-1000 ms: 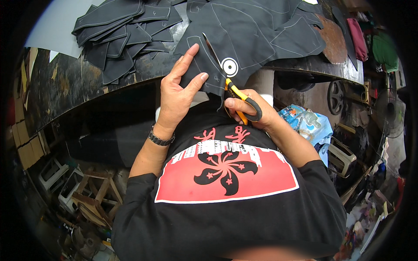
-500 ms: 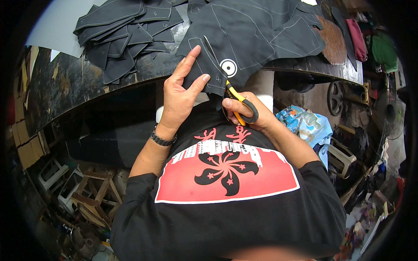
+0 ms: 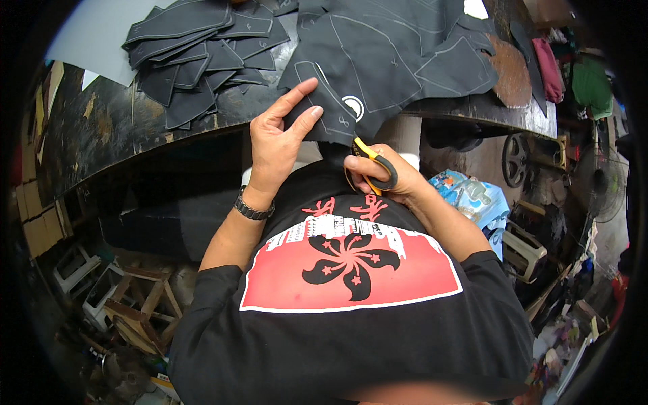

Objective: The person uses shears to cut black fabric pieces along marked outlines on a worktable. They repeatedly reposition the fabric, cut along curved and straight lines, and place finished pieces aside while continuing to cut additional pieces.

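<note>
A black sheet with pale drawn outlines [image 3: 378, 57] lies over the table, its near corner hanging past the edge. My left hand [image 3: 283, 131] is at that corner, index finger and thumb spread over its top face; the other fingers are mostly hidden, and the sheet seems gripped between them and the thumb. My right hand [image 3: 391, 172] is closed around scissors with yellow and black handles [image 3: 368, 150], just below the corner. Their blades are mostly hidden by the sheet. Beside my left fingertips, a white disc [image 3: 356, 106] shows only in part along a drawn line.
Black cut pieces [image 3: 196, 54] are heaped on the dark table [image 3: 101, 128] at the left, near a pale sheet [image 3: 101, 40]. Right of me are a blue printed bag [image 3: 472, 199] and a plastic stool [image 3: 523, 246]. A wooden stool [image 3: 145, 304] stands lower left.
The scissors' upper blade and the whole disc were visible before; now the blade is mostly hidden and only half the disc shows. Both hands stay in nearly the same place.
</note>
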`<state>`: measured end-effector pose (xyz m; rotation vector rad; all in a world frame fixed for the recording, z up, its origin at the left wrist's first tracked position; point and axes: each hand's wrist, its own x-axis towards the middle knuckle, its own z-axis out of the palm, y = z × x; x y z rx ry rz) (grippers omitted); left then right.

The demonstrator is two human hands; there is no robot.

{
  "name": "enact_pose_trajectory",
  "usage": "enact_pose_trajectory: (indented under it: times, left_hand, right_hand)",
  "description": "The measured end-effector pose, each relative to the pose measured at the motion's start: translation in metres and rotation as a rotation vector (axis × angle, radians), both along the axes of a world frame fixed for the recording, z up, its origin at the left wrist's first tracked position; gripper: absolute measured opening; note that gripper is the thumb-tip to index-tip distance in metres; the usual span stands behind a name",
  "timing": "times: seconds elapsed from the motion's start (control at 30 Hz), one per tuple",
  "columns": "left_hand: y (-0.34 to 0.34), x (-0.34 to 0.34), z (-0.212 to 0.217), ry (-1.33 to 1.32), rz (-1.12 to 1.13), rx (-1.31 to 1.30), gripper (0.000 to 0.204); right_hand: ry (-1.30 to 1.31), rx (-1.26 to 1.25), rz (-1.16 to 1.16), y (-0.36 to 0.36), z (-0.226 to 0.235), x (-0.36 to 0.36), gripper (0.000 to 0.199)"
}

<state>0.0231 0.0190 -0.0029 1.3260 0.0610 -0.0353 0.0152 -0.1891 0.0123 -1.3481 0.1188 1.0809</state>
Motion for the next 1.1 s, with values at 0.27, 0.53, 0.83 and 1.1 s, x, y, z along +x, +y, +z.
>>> enact_pose_trajectory:
  times: [0.27,0.53,0.83,1.1]
  left_hand:
    - [0.032,0.015,0.010,0.033,-0.156,-0.245,0.051]
    - [0.062,0.008,0.015,-0.011,-0.184,-0.232,0.051]
    - [0.074,-0.011,0.014,-0.047,-0.179,0.005,0.048]
    - [0.075,-0.018,0.013,0.034,-0.276,-0.154,0.047]
  right_hand:
    - [-0.149,0.093,0.346,-0.030,0.023,0.057,0.052]
    - [-0.122,0.025,0.718,-0.013,0.038,0.109,0.054]
    - [-0.136,0.111,0.875,0.001,0.031,0.128,0.059]
    - [-0.139,0.131,0.790,0.031,0.028,0.123,0.064]
